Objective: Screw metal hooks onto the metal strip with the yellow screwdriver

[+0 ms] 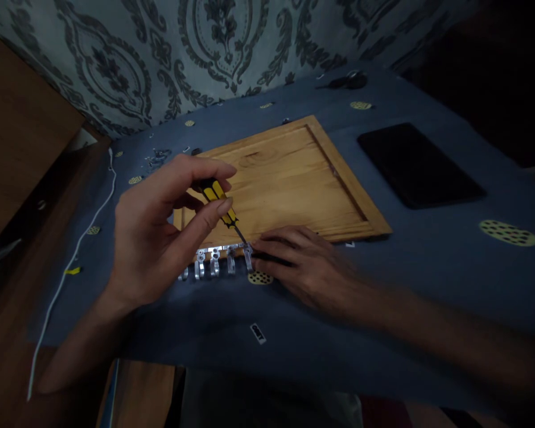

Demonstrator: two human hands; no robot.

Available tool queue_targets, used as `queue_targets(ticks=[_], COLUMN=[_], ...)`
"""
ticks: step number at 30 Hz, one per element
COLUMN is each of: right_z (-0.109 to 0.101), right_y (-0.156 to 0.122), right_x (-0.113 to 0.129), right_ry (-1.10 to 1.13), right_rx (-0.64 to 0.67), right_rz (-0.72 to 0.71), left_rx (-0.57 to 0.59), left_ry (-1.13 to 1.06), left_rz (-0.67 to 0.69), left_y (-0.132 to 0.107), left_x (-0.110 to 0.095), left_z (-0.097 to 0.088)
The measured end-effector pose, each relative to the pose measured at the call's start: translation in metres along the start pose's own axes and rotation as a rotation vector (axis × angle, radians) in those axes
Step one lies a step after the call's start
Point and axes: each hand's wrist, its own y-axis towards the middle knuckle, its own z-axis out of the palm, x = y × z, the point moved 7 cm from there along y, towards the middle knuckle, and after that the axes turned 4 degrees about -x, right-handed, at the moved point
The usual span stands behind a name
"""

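My left hand (160, 232) pinches the yellow-and-black handle of a small screwdriver (220, 205) between thumb and fingers. Its tip points down at the right end of a shiny metal hook rail (214, 258) that lies along the near edge of a wooden board (289, 178). My right hand (303, 261) lies low on the blue cloth just right of the rail, fingers stretched toward the hook under the screwdriver tip and pressing there; it is somewhat blurred.
A blue cloth with yellow dotted patches (428, 285) covers the table. A black phone (419, 166) lies at the right. A white cable (71, 261) runs down the left side. A dark small object (350, 80) sits at the far edge, by patterned wallpaper.
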Motion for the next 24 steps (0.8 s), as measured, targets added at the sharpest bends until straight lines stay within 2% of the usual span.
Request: queue_targets(ticks=[9, 16, 21, 24], right_z=[-0.0018, -0.0008, 0.0014, -0.0001], right_y=[0.0015, 0.0006, 0.0013, 0.0015], right_x=[0.0018, 0.0006, -0.0009, -0.0004], right_ry=[-0.011, 0.003, 0.025, 0.016], right_rx=[-0.017, 0.005, 0.044, 0.017], right_rz=[-0.007, -0.002, 0.029, 0.014], left_rx=[0.017, 0.045, 0.038, 0.03], left_ry=[-0.001, 0.065, 0.04, -0.023], left_rz=[0.016, 0.102, 0.021, -0.021], left_y=[0.0004, 0.0013, -0.0004, -0.0003], left_x=[0.0008, 0.0012, 0.0036, 0.0035], left_z=[0.0017, 0.0048, 0.004, 0.003])
